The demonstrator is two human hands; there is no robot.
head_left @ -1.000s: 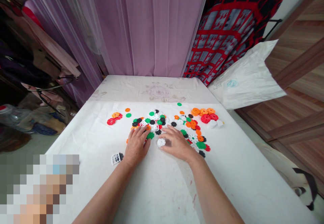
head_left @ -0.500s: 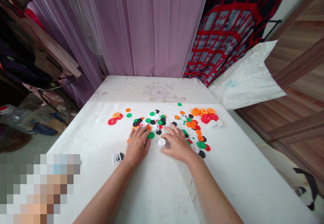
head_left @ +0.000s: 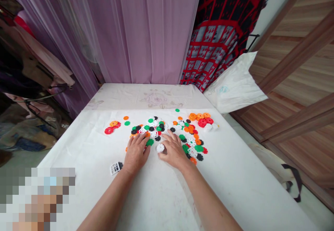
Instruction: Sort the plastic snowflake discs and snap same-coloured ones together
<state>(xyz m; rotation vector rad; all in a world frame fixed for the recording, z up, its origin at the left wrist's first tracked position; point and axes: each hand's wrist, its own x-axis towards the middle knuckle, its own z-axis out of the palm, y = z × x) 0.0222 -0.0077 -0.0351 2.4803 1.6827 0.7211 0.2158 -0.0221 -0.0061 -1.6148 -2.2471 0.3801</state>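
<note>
Left hand (head_left: 136,153) of a person rests open and palm down, fingers spread, its fingertips at the near edge of a heap of toothed plastic discs (head_left: 156,130) on a white sheet (head_left: 78,161). Neither hand grips anything that can be seen. Left of the heap, a red disc (head_left: 109,130) and an orange disc (head_left: 113,124) lie apart from the main pile, while a white-and-black grid piece (head_left: 114,168) sits nearer the person, below the heap's left side and just beside the left wrist. A green disc (head_left: 150,142) lies at the heap's near edge, just beside the left hand's thumb. A single white disc (head_left: 160,148) stands out between the two hands, just below the heap. Right hand (head_left: 172,151), also open and palm down, has its fingers curved slightly and sits just beside that white disc, its thumb close to the disc's right edge; whether they touch cannot be told. Right of the heap, red and orange discs (head_left: 202,122) bunch together near white pieces (head_left: 210,127). Purple curtains (head_left: 146,32) hang beyond the heap, and a white sack (head_left: 235,85) sits beyond its right side.
</note>
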